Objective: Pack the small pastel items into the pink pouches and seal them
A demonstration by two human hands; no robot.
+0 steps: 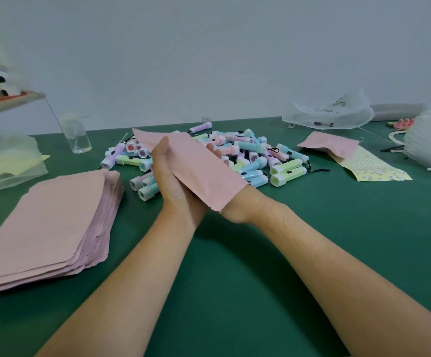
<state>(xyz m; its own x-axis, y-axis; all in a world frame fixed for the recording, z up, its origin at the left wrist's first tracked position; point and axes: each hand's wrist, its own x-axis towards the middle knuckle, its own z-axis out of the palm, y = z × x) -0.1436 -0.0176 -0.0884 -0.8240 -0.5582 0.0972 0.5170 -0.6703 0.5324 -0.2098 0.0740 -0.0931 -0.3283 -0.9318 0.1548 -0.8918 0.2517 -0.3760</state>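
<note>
One pink pouch [196, 166] is held up over the worktop [235, 279], sandwiched between the person's two palms, just in front of the heap of pastel items [250, 155]. The left grip [173, 181] lies flat along the pouch's near face with straight fingers pressing on it, curled round nothing. The right grip [231, 213] is almost wholly hidden behind the pouch. Only a few fingertips [216, 151] peek past the far edge, so I cannot tell how it holds.

The pouch looks thin, light and limp enough to bend, and probably slick, with its two walls likely clinging together. I would take it at the mouth edge or a corner and slide the faces apart. The pastel items look like little plastic torches: hard, light and easy to pinch round the barrel. Their black cords could snag on neighbours as one is lifted out.

The count is one pouch in hand and one stack of pouches [49, 228] at the left, too many layers to number. One more pink pouch [330, 145] lies at the right on a single yellow patterned pouch [379, 168]. The torches are too jumbled for an exact count, probably several dozen, and one lilac torch [201, 127] lies apart at the back. There is also one clear bottle [76, 136].
</note>
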